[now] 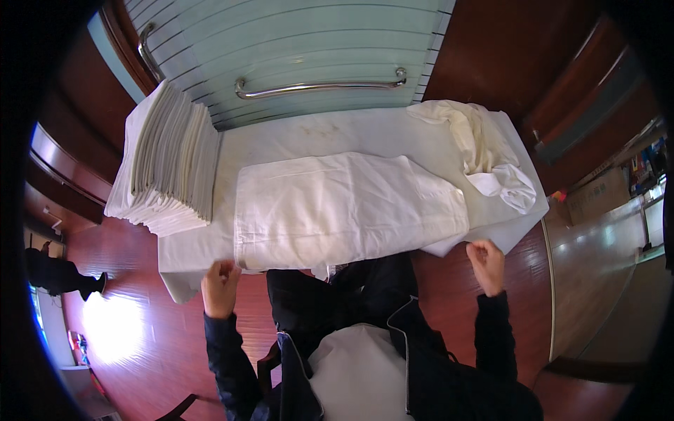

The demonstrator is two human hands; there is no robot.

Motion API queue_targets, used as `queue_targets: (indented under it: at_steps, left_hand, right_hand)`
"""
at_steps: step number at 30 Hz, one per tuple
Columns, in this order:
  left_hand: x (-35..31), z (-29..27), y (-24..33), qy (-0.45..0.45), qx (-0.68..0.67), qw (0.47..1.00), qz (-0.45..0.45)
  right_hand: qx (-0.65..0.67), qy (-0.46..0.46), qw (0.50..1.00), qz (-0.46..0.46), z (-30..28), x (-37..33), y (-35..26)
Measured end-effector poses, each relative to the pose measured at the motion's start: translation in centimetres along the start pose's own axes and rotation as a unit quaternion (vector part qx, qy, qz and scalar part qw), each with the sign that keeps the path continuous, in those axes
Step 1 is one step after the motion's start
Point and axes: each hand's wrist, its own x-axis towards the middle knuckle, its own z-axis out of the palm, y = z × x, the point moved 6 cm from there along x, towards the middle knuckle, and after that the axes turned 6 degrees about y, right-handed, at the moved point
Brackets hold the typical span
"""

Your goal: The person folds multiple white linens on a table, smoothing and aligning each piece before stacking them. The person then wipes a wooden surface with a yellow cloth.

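Note:
A white cloth lies flat in front of me, folded into a long shape with a straight left edge and a slanting, narrower right end. Beside its near left corner is my left hand, fingers curled together and slightly blurred; whether they pinch the cloth's edge is hidden. My right hand hovers off the near right corner, apart from the cloth. Its fingers are bent in, and nothing shows in them.
The cloth rests on a table with a white cover. A tall stack of folded white cloths stands on the left; a crumpled cream cloth lies at the far right. Behind is a glass panel with a metal handrail. Another person is far left.

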Motion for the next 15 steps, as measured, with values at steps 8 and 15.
queue_targets:
  at_steps: [8,15]
  left_hand:
    - [14.1,8.8,0.8,0.14,0.177,0.973,0.037]
    - [14.9,11.3,1.4,0.171,0.101,0.98,-0.02]
  right_hand:
    - [-0.051,0.052,0.978,-0.196,9.3,8.5,-5.7]
    - [-0.005,0.204,0.964,-0.169,8.2,14.4,-5.3]
